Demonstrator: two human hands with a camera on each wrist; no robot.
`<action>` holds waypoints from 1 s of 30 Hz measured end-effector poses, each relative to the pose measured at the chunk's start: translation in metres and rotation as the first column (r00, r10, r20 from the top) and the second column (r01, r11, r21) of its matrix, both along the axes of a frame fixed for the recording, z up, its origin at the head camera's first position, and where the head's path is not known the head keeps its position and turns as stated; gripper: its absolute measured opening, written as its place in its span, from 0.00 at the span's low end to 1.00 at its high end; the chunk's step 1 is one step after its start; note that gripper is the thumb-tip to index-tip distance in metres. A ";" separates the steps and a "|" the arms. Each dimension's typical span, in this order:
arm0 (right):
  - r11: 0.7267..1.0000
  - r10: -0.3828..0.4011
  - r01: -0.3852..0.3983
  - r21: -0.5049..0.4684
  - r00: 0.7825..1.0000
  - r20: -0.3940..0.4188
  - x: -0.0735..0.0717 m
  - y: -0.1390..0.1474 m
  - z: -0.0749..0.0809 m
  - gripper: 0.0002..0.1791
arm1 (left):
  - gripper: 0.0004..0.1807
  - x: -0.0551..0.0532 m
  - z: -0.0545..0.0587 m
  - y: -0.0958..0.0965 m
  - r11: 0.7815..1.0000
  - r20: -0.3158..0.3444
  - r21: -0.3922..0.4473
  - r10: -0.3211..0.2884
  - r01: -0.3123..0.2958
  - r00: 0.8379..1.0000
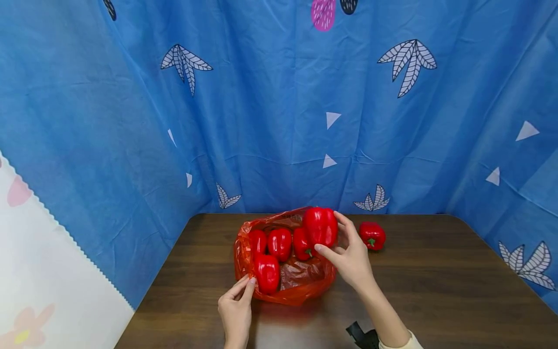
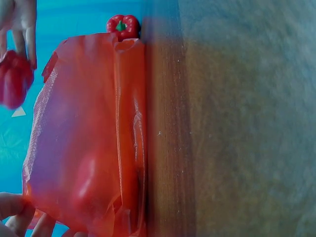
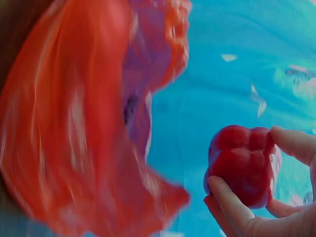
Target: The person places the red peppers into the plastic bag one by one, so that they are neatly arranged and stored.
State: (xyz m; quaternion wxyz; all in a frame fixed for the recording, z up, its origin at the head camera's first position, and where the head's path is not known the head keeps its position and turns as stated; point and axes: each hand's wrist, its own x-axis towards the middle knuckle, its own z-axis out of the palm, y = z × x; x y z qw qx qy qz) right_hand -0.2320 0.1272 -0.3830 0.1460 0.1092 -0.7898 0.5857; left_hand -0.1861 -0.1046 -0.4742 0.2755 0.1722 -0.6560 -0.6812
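A red plastic bag (image 1: 301, 294) stands with its mouth wide on the table, several red bell peppers (image 1: 279, 244) inside it. At its near left rim, my left hand (image 1: 237, 308) pinches the plastic between thumb and fingers. My right hand (image 1: 354, 257) grips one red bell pepper (image 1: 320, 226) above the bag's right side; the right wrist view shows this pepper (image 3: 242, 165) held by the fingertips, apart from the bag (image 3: 64, 123). Another red bell pepper (image 1: 372, 236), green stem facing forward, lies on the table to the right of the bag.
The brown wooden table (image 1: 436, 281) meets a blue patterned curtain (image 1: 270, 121) at the back and sides. A white cloth (image 1: 52, 271) hangs at the left. A black strap-like piece (image 1: 364, 335) shows by the right wrist.
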 end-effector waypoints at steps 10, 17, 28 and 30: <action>0.990 0.053 -0.055 0.127 0.998 0.012 -0.002 -0.045 -0.030 0.47 | 0.09 0.000 0.000 -0.001 1.000 0.011 -0.012 0.006 -0.006 1.000; 0.957 0.015 -0.025 0.290 0.999 0.035 -0.009 -0.050 -0.048 0.45 | 0.10 0.001 0.002 -0.002 1.000 0.003 -0.004 0.000 0.000 1.000; 0.924 0.054 -0.090 0.371 0.993 0.108 -0.013 -0.054 -0.065 0.44 | 0.10 0.001 0.002 -0.001 1.000 -0.001 -0.004 -0.001 0.001 1.000; 0.924 0.065 -0.108 0.367 0.990 0.129 -0.013 -0.054 -0.067 0.44 | 0.09 0.000 0.002 -0.001 1.000 0.001 -0.005 0.002 -0.002 1.000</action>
